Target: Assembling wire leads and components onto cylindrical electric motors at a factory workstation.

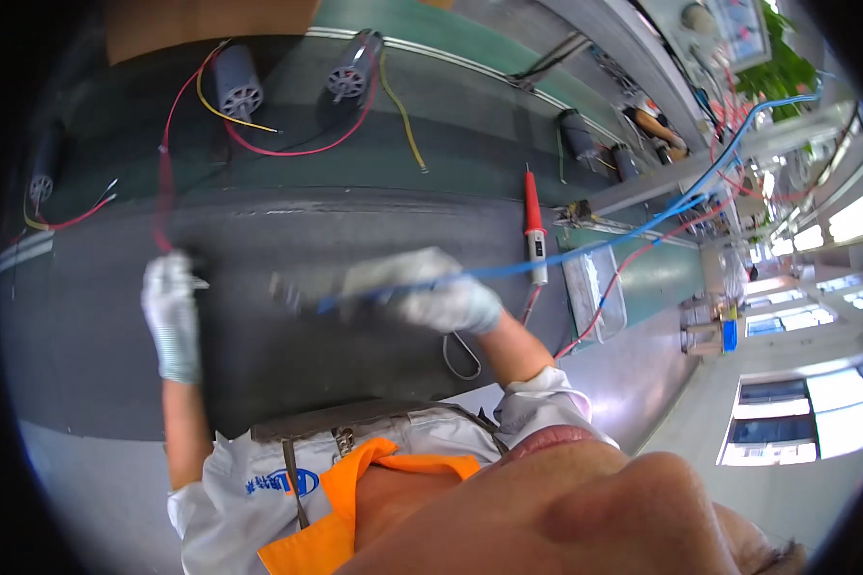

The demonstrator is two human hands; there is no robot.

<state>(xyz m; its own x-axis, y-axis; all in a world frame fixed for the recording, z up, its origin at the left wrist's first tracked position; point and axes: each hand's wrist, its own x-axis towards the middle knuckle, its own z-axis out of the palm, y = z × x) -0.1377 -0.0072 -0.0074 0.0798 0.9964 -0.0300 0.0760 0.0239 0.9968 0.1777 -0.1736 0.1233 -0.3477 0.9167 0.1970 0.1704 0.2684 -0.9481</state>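
Note:
My left hand (171, 316), in a pale glove, is closed at the end of a red wire (166, 182). The wire runs up toward a grey cylindrical motor (237, 81) with a vented end face. A small dark and metallic bit shows by the fingertips, too blurred to name. My right hand (431, 292), also gloved, is closed around a blurred hand tool (292, 290) whose tip points left, toward my left hand. A blue hose (585, 247) reaches the tool from the upper right and passes in front of the hand. The tool's body is mostly hidden.
A second motor (354, 67) with wires stands at the back; another motor (42, 182) lies far left. Right of my right hand are a red-tipped probe (534, 216) and a clear tray (616, 297). Another person's arm (654, 125) shows farther along the dark bench (355, 216).

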